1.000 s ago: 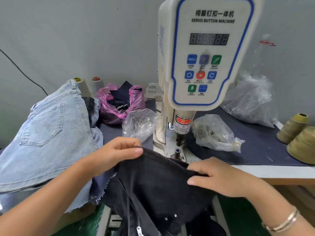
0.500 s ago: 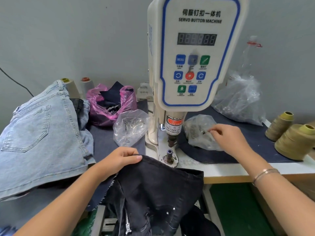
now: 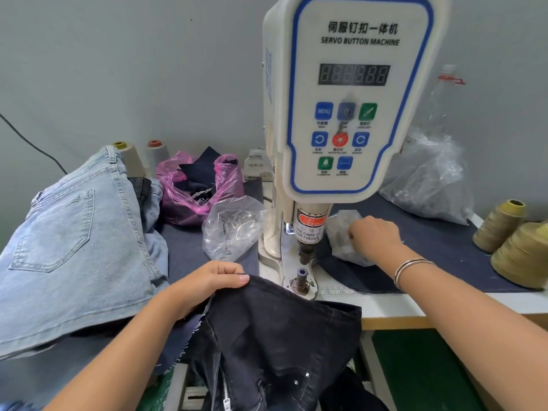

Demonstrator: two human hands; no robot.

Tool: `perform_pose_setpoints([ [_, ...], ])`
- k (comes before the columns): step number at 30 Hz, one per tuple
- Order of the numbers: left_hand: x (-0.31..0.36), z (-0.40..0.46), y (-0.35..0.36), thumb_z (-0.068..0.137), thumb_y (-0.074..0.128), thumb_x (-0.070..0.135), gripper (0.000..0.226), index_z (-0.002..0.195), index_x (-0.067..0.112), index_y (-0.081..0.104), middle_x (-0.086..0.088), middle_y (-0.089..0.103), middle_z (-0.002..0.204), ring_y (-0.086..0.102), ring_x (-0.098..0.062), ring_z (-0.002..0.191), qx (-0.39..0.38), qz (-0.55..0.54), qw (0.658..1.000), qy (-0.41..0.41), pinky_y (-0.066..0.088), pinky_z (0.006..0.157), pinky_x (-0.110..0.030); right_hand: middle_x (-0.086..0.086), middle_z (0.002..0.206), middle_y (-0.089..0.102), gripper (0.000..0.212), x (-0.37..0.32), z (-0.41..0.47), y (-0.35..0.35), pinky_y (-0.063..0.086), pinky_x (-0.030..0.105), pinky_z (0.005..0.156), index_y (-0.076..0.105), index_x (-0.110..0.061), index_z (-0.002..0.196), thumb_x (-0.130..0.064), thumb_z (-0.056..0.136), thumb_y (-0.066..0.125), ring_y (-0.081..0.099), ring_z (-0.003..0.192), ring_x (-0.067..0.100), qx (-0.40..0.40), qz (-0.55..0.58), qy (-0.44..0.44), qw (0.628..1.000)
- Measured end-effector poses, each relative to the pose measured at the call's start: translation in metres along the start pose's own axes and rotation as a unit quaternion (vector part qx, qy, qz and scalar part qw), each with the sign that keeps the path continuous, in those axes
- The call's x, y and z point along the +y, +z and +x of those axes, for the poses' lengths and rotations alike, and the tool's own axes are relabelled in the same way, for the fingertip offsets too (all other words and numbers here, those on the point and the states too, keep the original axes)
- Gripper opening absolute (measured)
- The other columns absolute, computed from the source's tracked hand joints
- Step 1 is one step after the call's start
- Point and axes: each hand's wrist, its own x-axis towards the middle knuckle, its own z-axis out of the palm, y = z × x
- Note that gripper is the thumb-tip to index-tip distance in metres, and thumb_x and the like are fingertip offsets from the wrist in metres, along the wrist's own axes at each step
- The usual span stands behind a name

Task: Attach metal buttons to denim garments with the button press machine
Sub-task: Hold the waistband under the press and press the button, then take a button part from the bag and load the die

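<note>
My left hand [image 3: 204, 284] pinches the black denim garment's [image 3: 275, 336] edge, near the button press machine's [image 3: 341, 114] lower die [image 3: 301, 278]. My right hand [image 3: 375, 237], fingers curled, reaches into the small clear bag [image 3: 345, 232] right of it; what they hold I cannot tell.

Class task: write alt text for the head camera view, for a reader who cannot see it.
A person's left hand pinches the edge of a black denim garment just in front of a white button machine, while the right hand reaches into a small clear bag beside the machine. Light jeans lie to the left, thread cones to the right.
</note>
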Motion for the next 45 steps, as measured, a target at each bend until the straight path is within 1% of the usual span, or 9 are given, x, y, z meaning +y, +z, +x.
perform_pose_setpoints([
  [7,0.002,0.002,-0.003,0.071,0.074,0.034,0.029,0.061,0.015,0.054,-0.001,0.049,0.059,0.047,-0.01,0.053,0.0,-0.016,1.0,-0.015,0.038,0.052,-0.018,0.005,0.118,0.06,0.028,-0.008,0.001,-0.012,0.044,0.035,0.084,0.059,-0.012,0.119,-0.011,0.091,0.055,0.058,0.11,0.028,-0.063,-0.037,0.01,0.997],
  [17,0.001,0.005,-0.009,0.069,0.075,0.033,0.028,0.058,0.017,0.055,0.0,0.05,0.057,0.048,-0.009,0.05,0.0,-0.033,0.999,-0.022,0.039,0.05,-0.017,0.004,0.103,0.062,0.023,0.005,-0.005,0.002,0.04,0.031,0.065,0.063,-0.014,0.106,-0.006,0.089,0.049,0.062,0.092,0.025,0.007,-0.022,-0.017,1.0],
  [23,-0.004,0.008,-0.01,0.06,0.077,0.039,0.028,0.056,0.018,0.059,0.0,0.053,0.056,0.05,-0.008,0.049,0.035,-0.034,0.999,-0.001,0.04,0.05,-0.017,0.006,0.086,0.063,0.02,0.018,-0.011,0.002,0.043,0.032,0.063,0.065,-0.013,0.088,-0.022,0.094,0.048,0.057,0.076,0.026,0.082,0.219,0.023,0.972],
  [25,-0.005,0.01,-0.011,0.057,0.078,0.04,0.029,0.055,0.019,0.059,0.001,0.052,0.055,0.049,-0.008,0.049,0.04,-0.032,0.999,0.001,0.04,0.049,-0.016,0.001,0.077,0.063,0.017,0.021,-0.022,-0.003,0.043,0.031,0.064,0.066,-0.014,0.082,-0.023,0.092,0.056,0.057,0.075,0.02,0.134,0.373,0.055,0.916],
  [26,-0.005,0.01,-0.011,0.055,0.08,0.041,0.03,0.054,0.019,0.058,0.002,0.052,0.054,0.049,-0.008,0.048,0.039,-0.032,0.999,0.002,0.04,0.049,-0.016,-0.002,0.07,0.06,0.015,0.019,-0.03,-0.007,0.042,0.029,0.06,0.066,-0.014,0.08,-0.022,0.091,0.06,0.055,0.067,0.015,0.14,0.486,0.072,0.86],
  [29,-0.006,0.012,-0.012,0.051,0.085,0.043,0.036,0.053,0.019,0.058,0.002,0.052,0.054,0.048,-0.008,0.047,0.033,-0.037,0.999,0.006,0.04,0.048,-0.016,-0.003,0.055,0.048,0.013,-0.003,-0.069,-0.012,0.035,0.019,0.041,0.064,-0.013,0.076,-0.016,0.088,0.065,0.042,0.041,0.007,-0.017,0.804,0.091,0.587],
  [30,-0.007,0.012,-0.012,0.053,0.083,0.04,0.033,0.053,0.019,0.058,0.002,0.052,0.054,0.048,-0.008,0.047,0.033,-0.041,0.999,0.005,0.04,0.048,-0.016,-0.003,0.053,0.047,0.013,-0.015,-0.082,-0.01,0.032,0.017,0.037,0.061,-0.012,0.076,-0.014,0.088,0.065,0.039,0.039,0.006,-0.079,0.841,0.085,0.529],
  [33,-0.008,0.013,-0.013,0.058,0.078,0.038,0.03,0.054,0.018,0.056,0.001,0.05,0.053,0.047,-0.009,0.046,0.039,-0.047,0.998,0.005,0.04,0.047,-0.017,-0.005,0.051,0.043,0.021,-0.044,-0.106,-0.008,0.027,0.017,0.036,0.052,-0.014,0.071,-0.014,0.09,0.062,0.034,0.036,0.006,-0.178,0.857,0.059,0.48],
  [45,-0.009,0.014,-0.015,0.066,0.074,0.035,0.027,0.052,0.021,0.055,0.003,0.05,0.053,0.047,-0.007,0.046,0.045,-0.03,0.999,0.007,0.039,0.047,-0.017,-0.004,0.046,0.042,0.009,-0.064,-0.112,-0.015,0.028,0.015,0.03,0.06,-0.006,0.082,-0.012,0.089,0.06,0.036,0.03,0.004,-0.264,0.894,0.113,0.344],
])
